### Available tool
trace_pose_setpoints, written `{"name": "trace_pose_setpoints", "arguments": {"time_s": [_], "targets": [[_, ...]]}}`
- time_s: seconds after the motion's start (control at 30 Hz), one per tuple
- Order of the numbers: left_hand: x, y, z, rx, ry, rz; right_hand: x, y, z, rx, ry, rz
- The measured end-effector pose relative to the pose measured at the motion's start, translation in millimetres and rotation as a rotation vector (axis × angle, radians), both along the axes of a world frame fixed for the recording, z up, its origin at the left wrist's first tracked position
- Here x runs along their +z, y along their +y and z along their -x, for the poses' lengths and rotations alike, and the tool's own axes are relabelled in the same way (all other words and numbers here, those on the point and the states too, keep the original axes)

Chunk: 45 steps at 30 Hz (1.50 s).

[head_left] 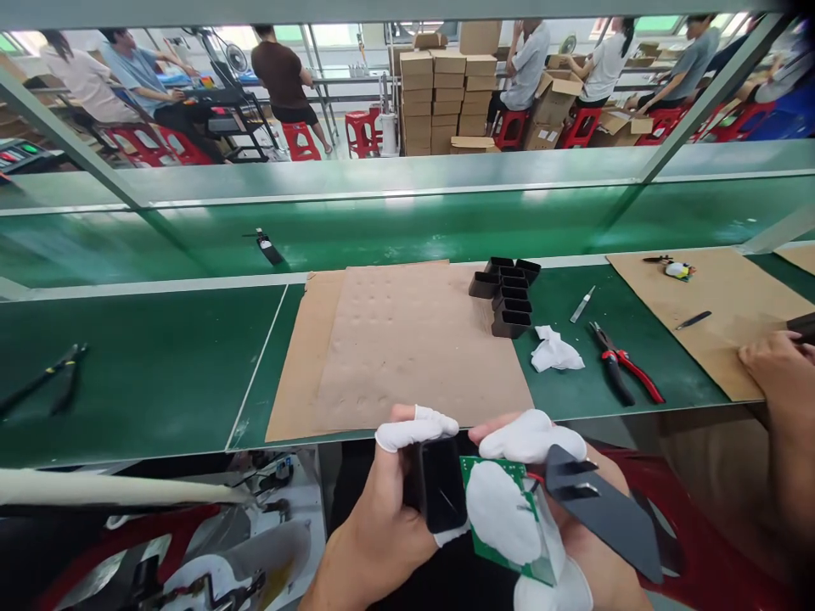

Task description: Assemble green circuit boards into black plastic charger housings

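My left hand (377, 536), with white finger cots on some fingers, is closed around a small black plastic housing (444, 492). Just to its right, my right hand (602, 556) grips a green circuit board (508, 467) by its edges. A white lump of filler or glue (503, 513) covers much of the board's face. Red and black wires run from the board towards a dark grey plate (615, 518) with two metal prongs, also in my right hand. The housing and the board are very close together; whether they touch I cannot tell.
Beyond my hands lies a cardboard sheet (407, 356) with several black housings (511, 301) at its corner. Crumpled white tissue (555, 350), red-handled pliers (624, 365) and a small tube (582, 305) lie right. A neighbour's hand (773, 365) is far right; cutters (54, 378) lie left.
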<state>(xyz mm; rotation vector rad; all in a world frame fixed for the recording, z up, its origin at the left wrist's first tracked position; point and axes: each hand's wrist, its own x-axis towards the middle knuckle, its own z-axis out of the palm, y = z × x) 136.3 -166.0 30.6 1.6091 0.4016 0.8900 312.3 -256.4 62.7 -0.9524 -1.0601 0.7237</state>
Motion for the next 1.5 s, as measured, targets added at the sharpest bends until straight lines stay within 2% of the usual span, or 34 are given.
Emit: {"name": "trace_pose_setpoints", "arguments": {"time_s": [0.3, 0.5, 0.7, 0.97, 1.1, 1.5], "targets": [[2.9, 4, 4, 0.034, -0.031, -0.092, -8.5, 2, 3, 0.01, -0.088, 0.039], [1.4, 7, 8, -0.002, -0.006, -0.112, 0.6, 9, 8, 0.007, -0.134, -0.037], [-4.8, 7, 9, -0.021, -0.006, -0.116, 8.3, 12, 6, 0.059, -0.181, -0.019], [-2.0, 9, 6, -0.034, -0.01, -0.12, 8.3, 14, 8, -0.009, -0.211, -0.014], [-0.4, 10, 5, -0.031, -0.017, -0.12, 7.0, 16, 8, 0.006, -0.244, -0.015], [-11.6, 9, 6, -0.01, -0.01, -0.096, 12.6, 17, 8, -0.003, -0.26, -0.02]]}}
